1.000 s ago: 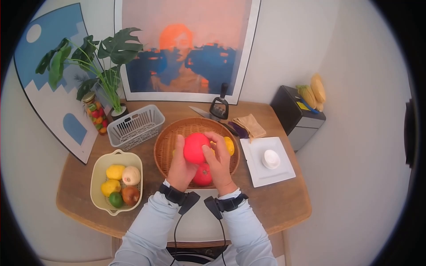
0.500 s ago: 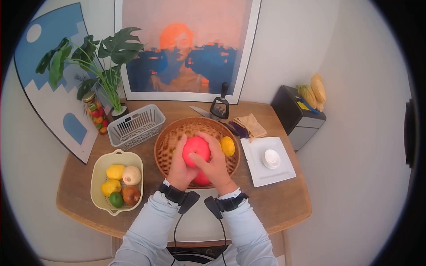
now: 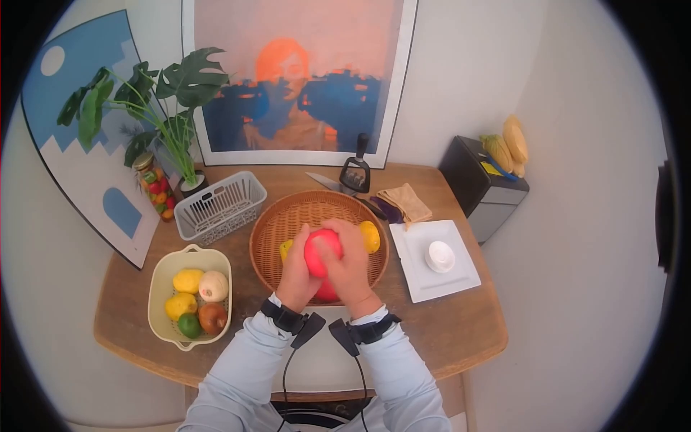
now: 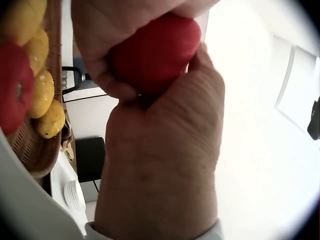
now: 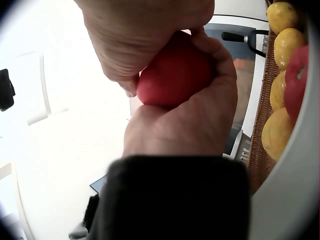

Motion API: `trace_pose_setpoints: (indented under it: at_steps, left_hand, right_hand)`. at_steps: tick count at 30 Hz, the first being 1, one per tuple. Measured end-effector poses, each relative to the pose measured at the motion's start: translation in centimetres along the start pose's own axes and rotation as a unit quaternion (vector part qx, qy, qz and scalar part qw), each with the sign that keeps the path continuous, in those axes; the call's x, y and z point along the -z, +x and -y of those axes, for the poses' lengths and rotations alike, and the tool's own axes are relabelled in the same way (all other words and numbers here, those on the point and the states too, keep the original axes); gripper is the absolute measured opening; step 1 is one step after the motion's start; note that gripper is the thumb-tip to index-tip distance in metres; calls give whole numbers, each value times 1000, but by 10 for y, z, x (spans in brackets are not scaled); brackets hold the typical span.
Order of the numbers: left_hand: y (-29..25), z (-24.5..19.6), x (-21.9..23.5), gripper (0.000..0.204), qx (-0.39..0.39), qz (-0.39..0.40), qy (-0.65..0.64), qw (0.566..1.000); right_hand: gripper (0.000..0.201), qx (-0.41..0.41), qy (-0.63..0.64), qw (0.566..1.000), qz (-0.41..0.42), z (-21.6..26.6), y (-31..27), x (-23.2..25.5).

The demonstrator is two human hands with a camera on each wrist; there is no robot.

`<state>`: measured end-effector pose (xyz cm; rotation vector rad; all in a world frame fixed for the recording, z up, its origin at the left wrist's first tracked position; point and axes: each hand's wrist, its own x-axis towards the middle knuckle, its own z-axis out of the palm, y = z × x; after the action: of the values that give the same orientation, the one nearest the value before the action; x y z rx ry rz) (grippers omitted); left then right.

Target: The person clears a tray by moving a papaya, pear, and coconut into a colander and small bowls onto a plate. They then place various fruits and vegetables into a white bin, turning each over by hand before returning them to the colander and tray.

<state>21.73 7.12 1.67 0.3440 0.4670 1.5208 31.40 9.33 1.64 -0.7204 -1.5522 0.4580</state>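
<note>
Both hands are wrapped around a smooth red round fruit (image 3: 317, 259), held above the wicker basket (image 3: 260, 216). The left hand (image 3: 294, 279) grips its left side, and the right hand (image 3: 350, 272) covers its right side with the thumb across the front. Both wrist views show the red fruit (image 4: 157, 52) (image 5: 177, 72) enclosed between palms and curled fingers. Below the hands, partly hidden, another red fruit (image 3: 327, 291) lies in the basket. Yellow fruits (image 3: 370, 236) (image 4: 41, 93) (image 5: 283, 48) lie there too.
At the left, a cream basket (image 3: 157, 288) holds yellow, green, brown and pale produce. Behind it stand a grey basket (image 3: 219, 205), a jar (image 3: 156, 189) and a plant. At the right lie a white plate (image 3: 425, 284) with small white dishes (image 3: 440, 256), and gloves. A knife (image 3: 322, 180) lies behind.
The red fruit has been turned within the hands and sits slightly lower than a second ago. The fingers have shifted around it, and the right thumb now lies higher across its front.
</note>
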Motion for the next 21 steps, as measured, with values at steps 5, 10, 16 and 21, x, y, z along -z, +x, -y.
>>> trace_pose_setpoints:
  at_steps: [5,10,16,21]
  left_hand:
    - [7,8,24,29,-247,54,436,864]
    - [4,15,10,31,-390,59,502,770]
    - [13,7,30,53,-172,-29,257,950]
    - [13,11,23,52,-108,-7,202,973]
  right_hand:
    - [18,37,-72,997,1,-3,-4,1]
    - [23,-245,154,957,-11,-17,-8,5]
    - [28,-5,-50,999,2,9,-13,-11]
    - [24,-36,24,999,6,1,-10,-8]
